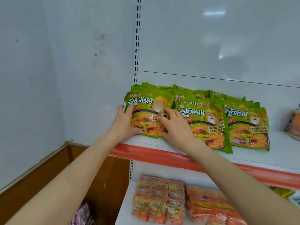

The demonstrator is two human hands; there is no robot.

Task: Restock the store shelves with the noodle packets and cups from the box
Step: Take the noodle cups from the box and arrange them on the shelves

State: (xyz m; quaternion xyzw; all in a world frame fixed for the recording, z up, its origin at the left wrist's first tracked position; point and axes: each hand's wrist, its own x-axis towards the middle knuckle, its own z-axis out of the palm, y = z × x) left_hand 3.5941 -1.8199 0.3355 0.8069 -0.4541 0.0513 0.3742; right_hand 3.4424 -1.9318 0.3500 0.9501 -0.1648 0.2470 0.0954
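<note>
1. Front green packet (146, 122): thin plastic film, glossy, with a bright glare patch right across its printed face.
2. Green packets (209, 127) alongside: same shiny film, faintly wrinkled at the seams.
3. Shelf (259, 158): looks like white painted metal, smooth, with a soft satin sheen.
4. Edge strip (162, 155): red-orange plastic, glossy, light streaking along it.
5. Back panel (211, 38): smooth white, shiny enough to mirror the ceiling lights.
6. Wall (73, 62): matt white paint, scuffed, with smudgy grey marks.
7. Orange packs (159, 200) on the lower shelf: clear crinkly wrap, catching highlights.
8. Brown panel (110, 184): wood-look, smooth, dull finish.
</note>
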